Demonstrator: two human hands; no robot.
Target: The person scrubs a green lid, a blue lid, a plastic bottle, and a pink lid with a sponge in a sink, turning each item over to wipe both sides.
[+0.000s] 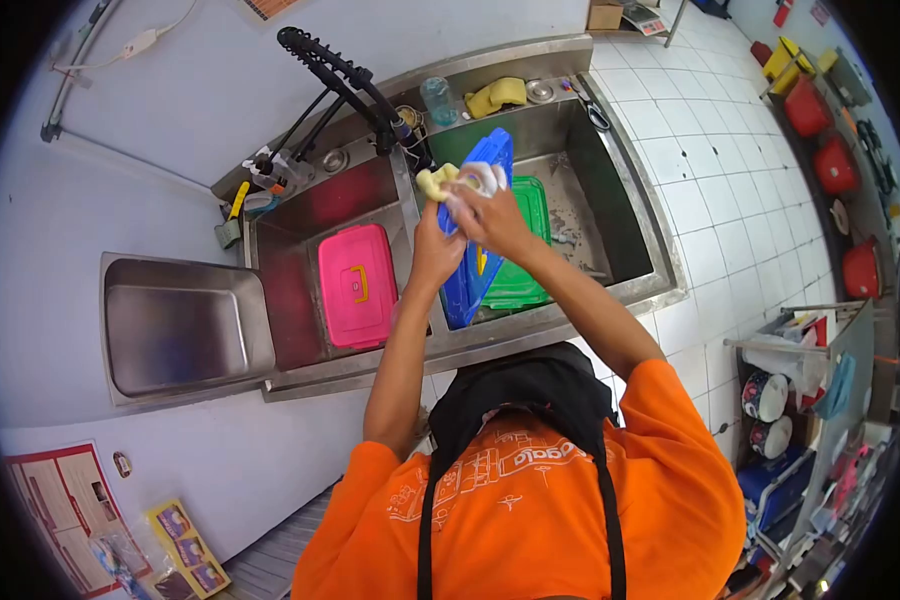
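Around blue lid [459, 296], curled hands [486, 213].

White square tiles cover the floor [700, 200], and the wall [90, 190] is pale and plain (a red-bordered poster [65, 510] hangs low on it). Crowded metal shelves [805, 350] stand on the far side.

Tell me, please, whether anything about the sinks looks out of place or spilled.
Yes, slightly: small dark bits, perhaps residue, lie scattered on the floor of the right sink, beside the green lid. The scissors also rest close to that sink's edge, an awkward spot.
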